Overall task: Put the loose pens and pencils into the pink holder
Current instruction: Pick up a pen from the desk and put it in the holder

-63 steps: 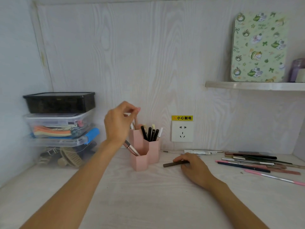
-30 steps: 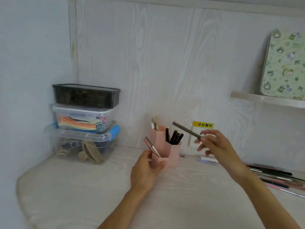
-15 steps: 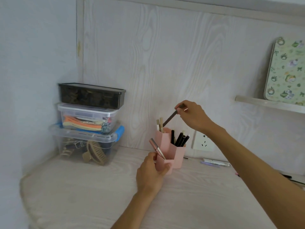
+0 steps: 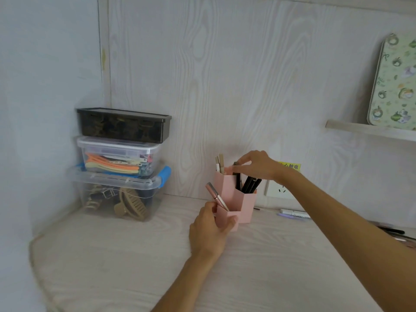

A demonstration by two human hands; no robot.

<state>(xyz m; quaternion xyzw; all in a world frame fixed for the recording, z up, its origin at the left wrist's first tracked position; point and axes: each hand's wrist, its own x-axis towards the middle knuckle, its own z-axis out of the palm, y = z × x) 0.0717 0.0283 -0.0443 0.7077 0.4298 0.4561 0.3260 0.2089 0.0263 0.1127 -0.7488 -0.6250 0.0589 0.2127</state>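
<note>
The pink holder [image 4: 244, 203], made of three hexagonal cups, stands on the desk near the back wall. My left hand [image 4: 208, 233] grips its low front cup, where a rose-gold pen [image 4: 216, 195] leans out. My right hand [image 4: 256, 164] is over the tall back cup, fingertips pinched on the top of a dark pencil [image 4: 236, 176] that stands inside the cup. Several black pens [image 4: 251, 183] fill the middle cup. Two beige pencils [image 4: 220, 163] stick up from the back cup. Loose pens [image 4: 391, 230] lie on the desk at the right, partly hidden by my right arm.
A stack of three plastic boxes [image 4: 121, 158] sits at the back left. A wall socket [image 4: 279, 190] is behind the holder. A white and purple pen [image 4: 292, 213] lies below it. A shelf [image 4: 369, 131] with a patterned tin [image 4: 394, 84] hangs at upper right.
My right hand picked the dark pencil off the desk, carried it left over the holder and lowered it into the back cup. My left hand came down to hold the front cup.
</note>
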